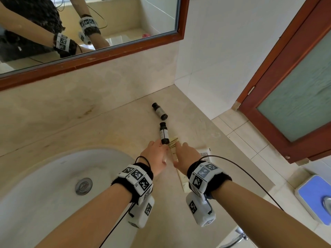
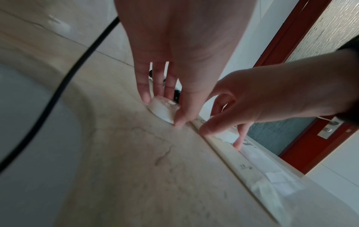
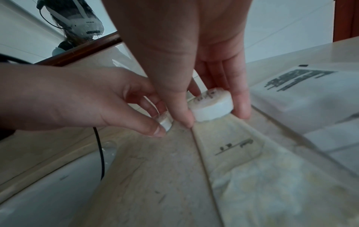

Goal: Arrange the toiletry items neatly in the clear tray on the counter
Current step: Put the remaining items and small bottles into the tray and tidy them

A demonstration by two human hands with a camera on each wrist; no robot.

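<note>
My left hand (image 1: 162, 149) pinches a small round white soap (image 2: 162, 109) between thumb and fingers; the soap rests on the counter just left of the clear tray (image 3: 200, 153). My right hand (image 3: 213, 118) grips a second, larger round white soap (image 3: 210, 106) at the tray's far end; whether it touches the tray floor I cannot tell. In the tray lie a flat printed packet (image 3: 233, 147) and a white sachet (image 3: 303, 92). Two dark bottles (image 1: 159, 111) (image 1: 164, 133) lie on the counter beyond my hands, the nearer one almost at my left fingertips.
The white sink basin (image 1: 44, 176) lies to the left, with a cable running off my left wrist. A mirror hangs above the backsplash. The counter ends at the right above a tiled floor with a blue scale (image 1: 315, 197) and a wooden door (image 1: 295, 86).
</note>
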